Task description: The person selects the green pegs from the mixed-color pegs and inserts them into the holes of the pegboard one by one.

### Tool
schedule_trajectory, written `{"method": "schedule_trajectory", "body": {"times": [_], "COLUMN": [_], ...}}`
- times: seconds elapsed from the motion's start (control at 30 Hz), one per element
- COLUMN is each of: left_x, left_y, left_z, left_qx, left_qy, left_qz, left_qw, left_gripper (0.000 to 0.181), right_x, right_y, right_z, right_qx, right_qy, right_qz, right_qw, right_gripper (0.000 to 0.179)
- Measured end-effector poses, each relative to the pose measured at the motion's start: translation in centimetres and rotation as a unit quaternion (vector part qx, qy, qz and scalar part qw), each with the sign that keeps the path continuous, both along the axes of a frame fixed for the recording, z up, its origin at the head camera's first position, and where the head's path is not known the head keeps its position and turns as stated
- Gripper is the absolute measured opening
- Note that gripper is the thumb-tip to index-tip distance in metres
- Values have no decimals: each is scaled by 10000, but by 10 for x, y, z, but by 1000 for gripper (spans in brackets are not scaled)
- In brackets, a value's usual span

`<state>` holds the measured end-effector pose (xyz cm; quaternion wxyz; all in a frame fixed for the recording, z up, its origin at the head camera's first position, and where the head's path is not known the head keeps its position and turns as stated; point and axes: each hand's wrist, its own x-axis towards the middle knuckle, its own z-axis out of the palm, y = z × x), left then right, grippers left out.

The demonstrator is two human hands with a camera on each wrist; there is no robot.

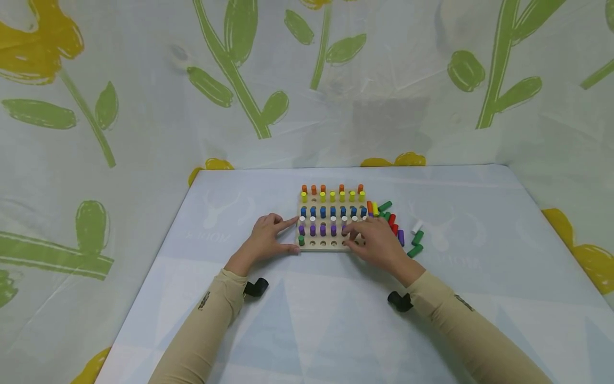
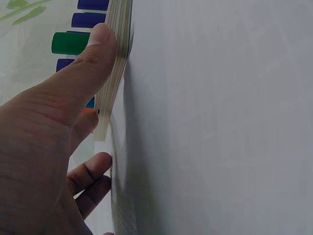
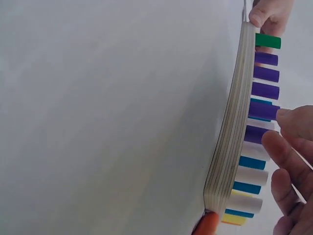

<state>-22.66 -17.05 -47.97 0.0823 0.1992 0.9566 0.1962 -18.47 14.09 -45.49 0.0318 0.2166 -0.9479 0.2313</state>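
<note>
A wooden pegboard (image 1: 323,249) holds rows of upright coloured pegs: orange, yellow, blue, white and purple, with one green peg (image 1: 301,240) at the near left corner. My left hand (image 1: 266,235) rests at the board's left side. Its thumb presses the near corner beside the green peg, and its index finger reaches the edge farther back. Over the board's near right part is my right hand (image 1: 379,242), thumb and index finger spread apart. In the right wrist view, its fingertips are right at the tops of the purple pegs (image 3: 264,109), with no peg seen lifted between them.
Right of the board lie loose pegs, among them green pegs (image 1: 415,250), a white peg (image 1: 416,226), a purple peg (image 1: 401,237) and red pegs (image 1: 392,220). Black wrist-camera mounts (image 1: 256,288) jut from both sleeves. A patterned cloth (image 1: 431,64) hangs behind the table (image 1: 326,330).
</note>
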Motion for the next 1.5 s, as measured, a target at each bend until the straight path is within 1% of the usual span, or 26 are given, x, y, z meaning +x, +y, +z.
{"method": "schedule_trajectory", "body": {"times": [0.33,0.67,0.9,1.17,1.37,1.5], "left_x": [1,1,1,0,0,0], "left_y": [0,0,0,0,0,0], "left_z": [-1,1,0,0,-1,-2], "left_qx": [3,12,-19,-6,-3,-4], "left_qy": [-82,-43,-43,-14,-9,-49], "left_qz": [52,53,53,17,11,50], "left_qw": [10000,10000,10000,10000,10000,10000], "left_gripper": [90,90,90,89,89,90], "right_x": [1,2,3,3,3,3], "right_y": [9,14,20,26,30,33], "right_z": [0,-2,0,0,0,0], "right_qx": [37,69,-33,-105,-49,34], "right_qy": [-64,152,17,84,46,-71], "right_qz": [-63,-175,-321,-289,-409,-538], "right_qw": [10000,9997,9995,9995,9991,9985], "right_gripper": [18,20,21,23,24,27]}}
